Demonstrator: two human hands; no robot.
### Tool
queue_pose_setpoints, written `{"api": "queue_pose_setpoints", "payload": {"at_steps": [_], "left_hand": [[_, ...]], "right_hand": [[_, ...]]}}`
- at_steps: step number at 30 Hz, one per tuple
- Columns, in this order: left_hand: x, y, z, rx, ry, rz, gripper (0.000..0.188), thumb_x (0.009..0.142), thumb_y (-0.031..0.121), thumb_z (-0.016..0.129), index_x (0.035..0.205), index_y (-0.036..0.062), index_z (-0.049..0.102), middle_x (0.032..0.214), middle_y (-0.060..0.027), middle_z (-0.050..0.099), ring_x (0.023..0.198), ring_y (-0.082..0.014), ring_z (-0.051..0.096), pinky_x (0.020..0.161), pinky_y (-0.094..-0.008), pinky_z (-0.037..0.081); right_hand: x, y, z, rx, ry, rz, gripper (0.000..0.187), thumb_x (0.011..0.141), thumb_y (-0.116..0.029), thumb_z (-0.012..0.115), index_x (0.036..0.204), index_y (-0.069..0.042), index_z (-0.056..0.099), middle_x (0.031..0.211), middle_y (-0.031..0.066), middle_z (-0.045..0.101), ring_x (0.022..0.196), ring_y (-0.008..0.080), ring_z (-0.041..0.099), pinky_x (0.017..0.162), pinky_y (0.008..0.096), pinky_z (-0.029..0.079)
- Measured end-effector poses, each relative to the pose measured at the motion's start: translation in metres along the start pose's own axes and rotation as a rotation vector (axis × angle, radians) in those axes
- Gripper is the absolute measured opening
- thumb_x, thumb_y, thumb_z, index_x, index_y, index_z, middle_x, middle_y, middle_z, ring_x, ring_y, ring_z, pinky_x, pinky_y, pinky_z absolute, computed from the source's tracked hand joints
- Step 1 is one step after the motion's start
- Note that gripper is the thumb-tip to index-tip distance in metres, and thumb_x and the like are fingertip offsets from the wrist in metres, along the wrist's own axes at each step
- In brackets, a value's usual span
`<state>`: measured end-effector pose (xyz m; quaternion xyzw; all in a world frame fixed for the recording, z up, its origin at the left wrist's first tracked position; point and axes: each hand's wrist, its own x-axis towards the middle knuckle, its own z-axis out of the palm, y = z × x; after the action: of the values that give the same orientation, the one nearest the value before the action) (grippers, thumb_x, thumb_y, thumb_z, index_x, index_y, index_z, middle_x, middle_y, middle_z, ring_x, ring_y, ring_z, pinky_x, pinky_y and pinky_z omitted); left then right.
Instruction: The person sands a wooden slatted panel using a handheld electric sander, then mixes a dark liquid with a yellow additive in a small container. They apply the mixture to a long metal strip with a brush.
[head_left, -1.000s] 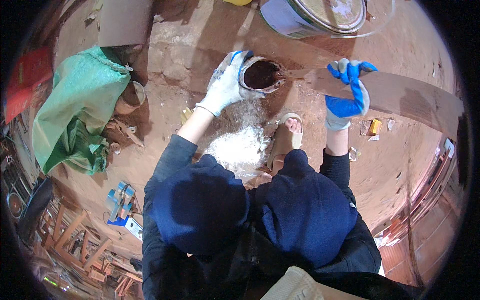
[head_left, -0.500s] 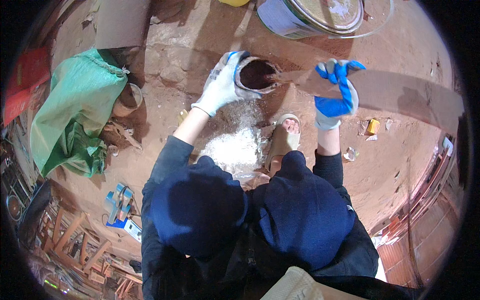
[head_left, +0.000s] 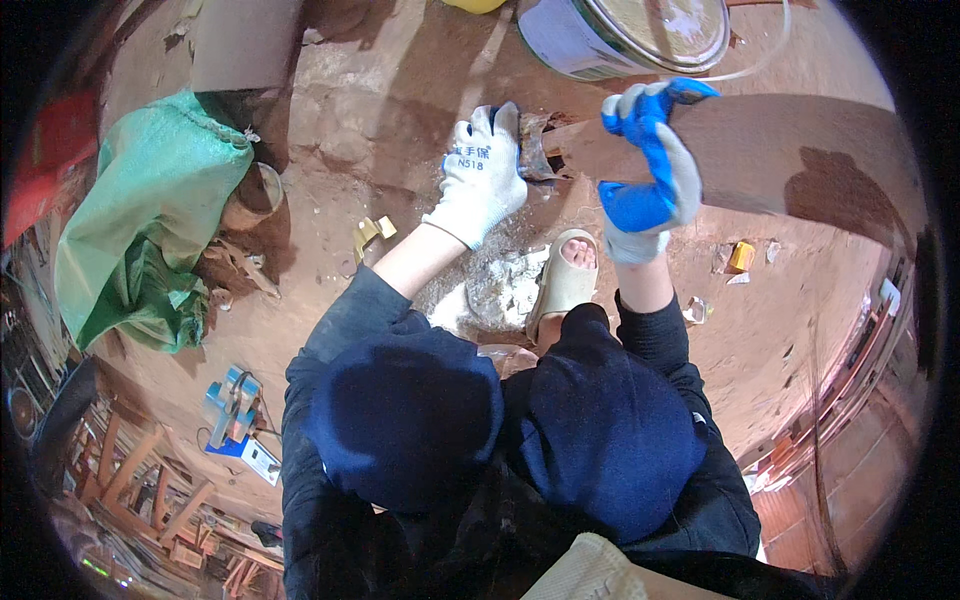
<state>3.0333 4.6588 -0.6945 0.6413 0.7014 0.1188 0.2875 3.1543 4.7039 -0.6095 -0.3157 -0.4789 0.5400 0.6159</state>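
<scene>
My left hand (head_left: pixel 478 175), in a white glove, lies over a round, dirt-crusted container (head_left: pixel 534 148) and grips it. Most of the container is hidden beneath the hand, but part of its rim and dark inside shows on the right. A long, wide brown wooden board (head_left: pixel 770 150) runs from beside that rim out to the far right. My right hand (head_left: pixel 650 155), in a blue-and-white glove, clasps the board across its width near the left end, fingers over the far edge and thumb at the near edge. Whether the board's end touches the container, I cannot tell.
White powder (head_left: pixel 505 285) lies on the dirt floor by my sandalled foot (head_left: pixel 570 270). A lidded bucket (head_left: pixel 590 40) stands at the far side. To the left are a green sack (head_left: pixel 150 220), a clay-coloured pot (head_left: pixel 255 198) and a blue power tool (head_left: pixel 235 405).
The container has tipped so its mouth turns away from view, and my left hand now covers its top. My right hand and the board have shifted slightly left and away from me.
</scene>
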Motion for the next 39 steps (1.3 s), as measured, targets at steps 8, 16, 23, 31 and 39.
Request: {"api": "queue_pose_setpoints", "payload": {"at_steps": [8, 16, 23, 31, 39], "left_hand": [[-0.008, -0.001, -0.005, -0.028, -0.004, -0.002, 0.099, 0.054, 0.038, 0.087, 0.134, 0.0036, 0.038, 0.124, -0.0202, 0.043, 0.113, -0.0400, 0.045, 0.090, -0.0478, 0.046], [-0.014, -0.035, 0.021, -0.220, 0.256, 0.163, 0.109, 0.049, 0.046, 0.088, 0.135, 0.0019, 0.038, 0.125, -0.0196, 0.045, 0.117, -0.0379, 0.045, 0.097, -0.0452, 0.042], [-0.034, -0.094, 0.031, -0.714, 0.450, 0.183, 0.113, 0.049, 0.034, 0.094, 0.137, 0.0025, 0.032, 0.131, -0.0147, 0.047, 0.121, -0.0284, 0.049, 0.104, -0.0405, 0.041], [-0.063, -0.103, -0.008, -0.667, 0.428, 0.199, 0.121, 0.047, 0.036, 0.094, 0.141, 0.0038, 0.027, 0.137, -0.0142, 0.042, 0.124, -0.0276, 0.047, 0.108, -0.0410, 0.038], [-0.116, -0.170, -0.021, -0.648, 0.347, 0.094, 0.101, 0.059, 0.026, 0.087, 0.142, 0.0060, 0.033, 0.143, -0.0109, 0.041, 0.131, -0.0270, 0.041, 0.112, -0.0406, 0.031]], "right_hand": [[0.006, -0.021, 0.014, 0.109, 0.148, 0.068, 0.039, 0.084, 0.002, 0.048, 0.120, -0.011, 0.044, 0.083, 0.0026, 0.041, 0.074, 0.0151, 0.038, 0.072, 0.0313, 0.034], [0.010, -0.067, -0.026, 0.276, 0.038, 0.016, 0.045, 0.077, -0.005, 0.053, 0.121, -0.013, 0.050, 0.081, 0.0001, 0.041, 0.076, 0.0139, 0.041, 0.074, 0.0309, 0.034], [-0.083, -0.101, -0.182, -0.679, 0.473, 0.162, 0.032, 0.089, -0.011, 0.058, 0.119, -0.004, 0.053, 0.095, 0.0045, 0.053, 0.083, 0.0122, 0.050, 0.075, 0.0284, 0.043], [-0.221, -0.059, -0.254, -1.611, 0.681, 0.708, 0.052, 0.081, -0.028, 0.070, 0.118, 0.002, 0.051, 0.102, 0.0203, 0.059, 0.096, 0.0331, 0.057, 0.085, 0.0428, 0.046], [-0.152, -0.063, -0.161, -1.694, 0.141, 0.549, 0.073, 0.077, -0.035, 0.074, 0.135, -0.003, 0.043, 0.121, 0.0215, 0.054, 0.118, 0.0323, 0.049, 0.100, 0.0427, 0.039]]}}
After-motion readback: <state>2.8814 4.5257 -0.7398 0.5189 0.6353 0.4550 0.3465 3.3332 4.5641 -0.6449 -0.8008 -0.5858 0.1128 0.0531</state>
